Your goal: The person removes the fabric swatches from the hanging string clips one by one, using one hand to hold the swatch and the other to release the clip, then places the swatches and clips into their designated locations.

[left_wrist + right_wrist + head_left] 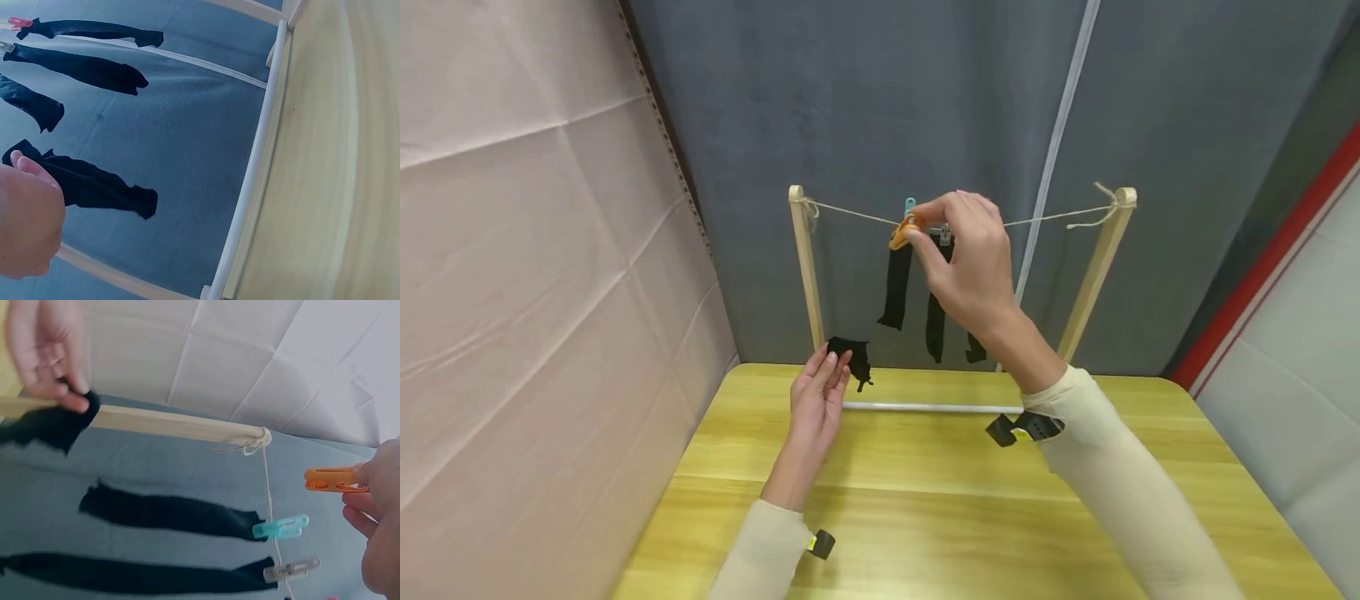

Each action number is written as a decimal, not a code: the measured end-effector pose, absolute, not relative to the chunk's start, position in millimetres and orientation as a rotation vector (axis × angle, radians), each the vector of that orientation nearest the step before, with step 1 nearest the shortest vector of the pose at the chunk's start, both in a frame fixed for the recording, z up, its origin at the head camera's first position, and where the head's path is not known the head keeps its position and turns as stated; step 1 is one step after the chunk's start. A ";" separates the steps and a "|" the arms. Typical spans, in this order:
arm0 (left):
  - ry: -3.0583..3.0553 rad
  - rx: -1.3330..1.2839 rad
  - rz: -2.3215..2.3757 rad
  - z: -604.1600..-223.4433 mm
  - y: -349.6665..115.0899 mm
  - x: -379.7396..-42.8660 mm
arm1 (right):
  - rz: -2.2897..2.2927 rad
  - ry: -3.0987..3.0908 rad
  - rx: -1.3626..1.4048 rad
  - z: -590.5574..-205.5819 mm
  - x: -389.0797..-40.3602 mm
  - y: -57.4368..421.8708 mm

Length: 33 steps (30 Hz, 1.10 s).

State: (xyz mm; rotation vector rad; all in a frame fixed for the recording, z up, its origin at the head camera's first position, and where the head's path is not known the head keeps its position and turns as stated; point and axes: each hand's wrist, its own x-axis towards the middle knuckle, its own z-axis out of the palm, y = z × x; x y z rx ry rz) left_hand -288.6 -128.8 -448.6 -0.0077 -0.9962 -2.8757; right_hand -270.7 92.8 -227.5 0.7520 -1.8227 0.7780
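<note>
My left hand point(816, 400) pinches a black cloth strip point(106, 181) near the left post, below the string point(850, 210). Between thumb and fingers, my right hand point(973, 258) holds an orange clothespin point(328, 478); in the right wrist view it is apart from the string. Other black strips hang from that string: one point(175, 512) by a turquoise clothespin point(281, 528), another point(144, 574) by a clear grey clothespin point(292, 570). In the left wrist view, a further strip point(94, 29) hangs from a pink clothespin point(20, 23). The right hand partly covers these in the head view.
The string is tied between a left wooden post point(806, 258) and a right wooden post point(1097, 267). A white rod point(925, 407) runs low between them along the wooden table point(925, 492). A grey curtain point(850, 100) hangs behind, a pale cloth wall point(550, 333) at left.
</note>
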 end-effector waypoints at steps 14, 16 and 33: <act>-0.975 0.115 -2.841 -455.4 -156.2 -271.2 | 0.541 -1.997 0.797 -276.8 -248.1 153.3; -0.991 0.130 -2.831 -458.8 -162.3 -268.1 | 0.522 -2.029 0.788 -286.2 -245.5 160.8; -1.318 0.178 -2.682 -488.5 -230.0 -257.8 | 0.447 -2.260 0.693 -346.8 -225.2 230.4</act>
